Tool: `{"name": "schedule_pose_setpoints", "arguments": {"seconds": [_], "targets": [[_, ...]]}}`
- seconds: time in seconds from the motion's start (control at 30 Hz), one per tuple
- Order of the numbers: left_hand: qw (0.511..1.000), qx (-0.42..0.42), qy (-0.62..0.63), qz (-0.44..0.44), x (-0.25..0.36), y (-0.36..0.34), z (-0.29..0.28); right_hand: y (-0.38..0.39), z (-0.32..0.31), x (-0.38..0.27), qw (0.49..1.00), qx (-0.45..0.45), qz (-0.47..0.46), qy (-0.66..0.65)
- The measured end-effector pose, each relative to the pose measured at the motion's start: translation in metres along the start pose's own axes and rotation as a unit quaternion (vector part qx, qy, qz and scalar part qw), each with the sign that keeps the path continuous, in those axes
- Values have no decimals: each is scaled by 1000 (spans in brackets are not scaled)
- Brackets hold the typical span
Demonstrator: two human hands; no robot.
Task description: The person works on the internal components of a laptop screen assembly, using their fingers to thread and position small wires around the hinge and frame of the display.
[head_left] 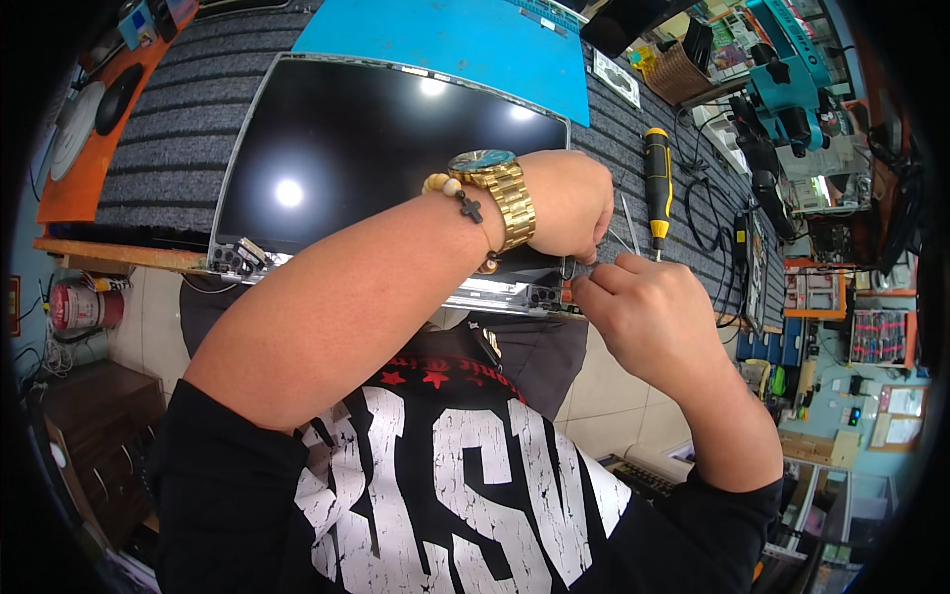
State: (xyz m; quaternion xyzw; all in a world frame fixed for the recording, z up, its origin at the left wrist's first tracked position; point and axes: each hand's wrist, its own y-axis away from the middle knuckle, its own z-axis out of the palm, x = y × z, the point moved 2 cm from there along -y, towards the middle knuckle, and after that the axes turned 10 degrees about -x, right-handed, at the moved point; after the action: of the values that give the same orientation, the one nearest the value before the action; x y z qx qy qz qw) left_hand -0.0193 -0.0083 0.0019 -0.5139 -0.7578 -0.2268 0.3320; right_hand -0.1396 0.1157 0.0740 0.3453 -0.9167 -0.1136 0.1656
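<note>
A laptop screen panel (348,139) in a thin frame lies on a grey ribbed mat (173,129), with hinges and a metal strip along its near edge. My left hand (569,203), with a gold watch on the wrist, reaches across it to the lower right corner, fingertips pinched downward. My right hand (638,312) meets it there with curled fingers. Both hold or work at something small beside the right hinge (544,297), too hidden to make out. A yellow-and-black screwdriver (657,178) stands out just beyond my right hand, and a thin metal tool (630,223) lies near my fingers.
A blue mat (445,35) lies at the back. An orange board (139,40) holds round items at left. At right are a teal microscope (782,84), black cables (703,218) and a woven basket (676,64). A wooden cabinet (104,445) stands at lower left.
</note>
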Motion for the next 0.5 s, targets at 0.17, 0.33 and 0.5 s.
{"name": "schedule_pose_setpoints", "arguments": {"seconds": [0.17, 0.33, 0.5], "targets": [[1000, -4, -1, -3, 0, 1, -1, -2, 0, 2, 1000, -12, 0, -6], [1000, -5, 1, -9, 0, 0, 1, -1, 0, 0, 1000, -24, 8, -19], [1000, -5, 1, -9, -1, 0, 0, -3, 0, 1, 999, -27, -4, -18]]}}
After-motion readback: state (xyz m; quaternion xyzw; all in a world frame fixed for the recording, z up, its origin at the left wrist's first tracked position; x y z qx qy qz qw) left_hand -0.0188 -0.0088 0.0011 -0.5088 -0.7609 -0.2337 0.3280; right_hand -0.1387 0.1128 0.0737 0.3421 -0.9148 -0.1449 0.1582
